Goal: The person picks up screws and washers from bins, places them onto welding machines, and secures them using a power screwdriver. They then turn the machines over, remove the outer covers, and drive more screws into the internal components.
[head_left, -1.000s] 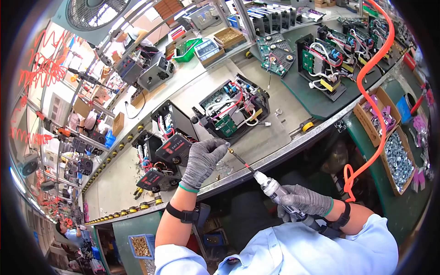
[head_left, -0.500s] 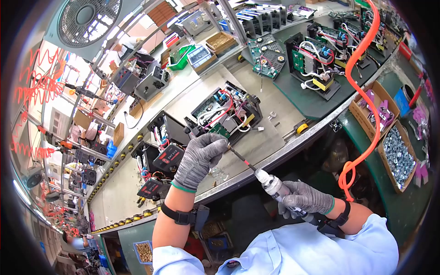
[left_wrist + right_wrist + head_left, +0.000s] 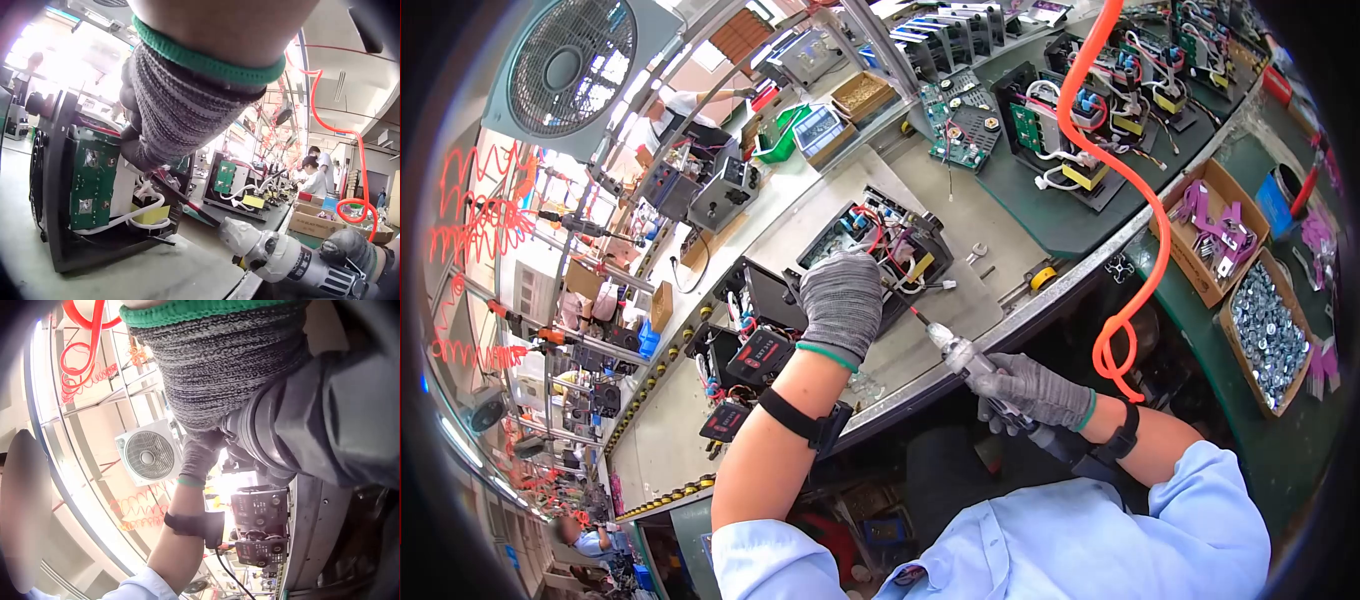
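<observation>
My gloved right hand (image 3: 1036, 392) grips a power screwdriver (image 3: 968, 358) with a whitish, taped nose, its long dark bit (image 3: 908, 305) pointing up and left. My gloved left hand (image 3: 843, 305) is over the near side of an open electronic unit (image 3: 920, 240). In the left wrist view, its curled fingers (image 3: 130, 134) pinch at the bit's far end; whatever lies between the fingertips is hidden. That unit shows a green circuit board (image 3: 94, 181), white cables (image 3: 147, 212) and a dark metal frame.
Two black units with front panels (image 3: 762, 355) stand left of my left hand. More open units (image 3: 1040, 120) are on the green mat at right. Cardboard boxes hold purple parts (image 3: 1225, 230) and metal fasteners (image 3: 1266, 335). An orange hose (image 3: 1160, 250) hangs at right.
My left hand has moved forward to the open unit, from holding a small piece at the bit tip. The screwdriver has followed, forward and left. The head view has shifted.
</observation>
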Demonstrator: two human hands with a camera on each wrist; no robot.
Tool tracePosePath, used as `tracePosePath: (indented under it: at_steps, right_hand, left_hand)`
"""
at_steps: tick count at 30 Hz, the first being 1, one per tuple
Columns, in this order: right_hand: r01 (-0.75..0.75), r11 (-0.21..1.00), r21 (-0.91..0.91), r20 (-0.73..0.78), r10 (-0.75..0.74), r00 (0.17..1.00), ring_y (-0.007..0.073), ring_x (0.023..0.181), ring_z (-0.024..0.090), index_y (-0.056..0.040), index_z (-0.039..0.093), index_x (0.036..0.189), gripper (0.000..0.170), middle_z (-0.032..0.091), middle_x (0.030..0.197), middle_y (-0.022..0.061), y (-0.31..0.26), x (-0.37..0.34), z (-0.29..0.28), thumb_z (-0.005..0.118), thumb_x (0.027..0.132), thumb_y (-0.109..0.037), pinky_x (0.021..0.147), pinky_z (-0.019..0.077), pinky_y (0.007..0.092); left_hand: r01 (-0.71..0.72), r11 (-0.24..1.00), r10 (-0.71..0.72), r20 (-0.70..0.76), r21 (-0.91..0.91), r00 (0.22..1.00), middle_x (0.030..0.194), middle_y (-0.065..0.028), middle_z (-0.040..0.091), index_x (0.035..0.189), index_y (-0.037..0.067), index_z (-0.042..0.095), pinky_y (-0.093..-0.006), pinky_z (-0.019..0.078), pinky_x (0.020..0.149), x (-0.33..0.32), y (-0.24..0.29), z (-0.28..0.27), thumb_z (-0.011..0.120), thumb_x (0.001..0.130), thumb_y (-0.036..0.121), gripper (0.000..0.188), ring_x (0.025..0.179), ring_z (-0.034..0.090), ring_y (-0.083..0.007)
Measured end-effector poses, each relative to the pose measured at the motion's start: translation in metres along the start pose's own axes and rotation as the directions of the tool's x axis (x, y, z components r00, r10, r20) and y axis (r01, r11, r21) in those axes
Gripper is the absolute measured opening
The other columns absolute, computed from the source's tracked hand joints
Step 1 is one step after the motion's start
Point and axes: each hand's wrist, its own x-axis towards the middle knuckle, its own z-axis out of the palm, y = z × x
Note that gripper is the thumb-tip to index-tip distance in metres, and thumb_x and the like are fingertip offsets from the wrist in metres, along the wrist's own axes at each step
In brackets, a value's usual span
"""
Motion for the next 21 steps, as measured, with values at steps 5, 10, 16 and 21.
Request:
tracePosePath:
  at_steps: [5,10,16,21]
  right_hand:
    - [-0.027,0.999,0.040,0.012,0.026,1.000,0.0142,0.063,0.070,-0.0090,0.052,0.141,0.067,0.068,0.085,0.0079,0.002,0.011,-0.001,0.069,0.093,-0.053,0.052,0.0582,0.0283]
    - [-0.021,0.999,0.023,0.038,0.020,0.999,0.0140,0.064,0.070,-0.0078,0.048,0.145,0.068,0.067,0.086,0.0083,0.011,0.023,-0.008,0.065,0.097,-0.052,0.051,0.0575,0.0273]
    - [0.006,0.999,-0.031,0.000,-0.006,1.000,0.0144,0.066,0.071,-0.0066,0.053,0.137,0.070,0.069,0.085,0.0081,0.009,0.022,-0.008,0.072,0.092,-0.056,0.055,0.0585,0.0280]
    - [-0.028,0.995,-0.098,0.011,0.030,1.000,0.0127,0.066,0.069,-0.0063,0.053,0.137,0.071,0.069,0.085,0.0072,-0.002,0.022,-0.009,0.073,0.091,-0.057,0.056,0.0580,0.0271]
  left_hand:
    - [0.004,1.000,-0.003,0.018,-0.015,1.000,0.093,-0.0181,0.075,0.096,0.006,0.077,-0.0486,0.0614,0.071,0.005,0.003,-0.006,0.062,0.091,0.016,0.019,0.086,0.077,-0.0343]
    - [0.011,0.999,-0.013,0.044,0.049,0.999,0.093,-0.0178,0.075,0.101,0.005,0.076,-0.0456,0.0609,0.076,0.016,0.001,-0.017,0.063,0.090,0.020,0.022,0.087,0.076,-0.0348]
    - [-0.055,0.998,0.057,-0.199,0.017,0.978,0.095,-0.0200,0.073,0.093,0.007,0.071,-0.0505,0.0580,0.075,0.065,-0.036,-0.018,0.067,0.087,0.025,0.020,0.085,0.073,-0.0373]
    - [-0.081,0.983,0.071,-0.066,-0.166,0.995,0.099,-0.0217,0.074,0.099,0.004,0.076,-0.0479,0.0587,0.085,0.096,-0.049,-0.007,0.066,0.086,0.022,0.024,0.096,0.073,-0.0378]
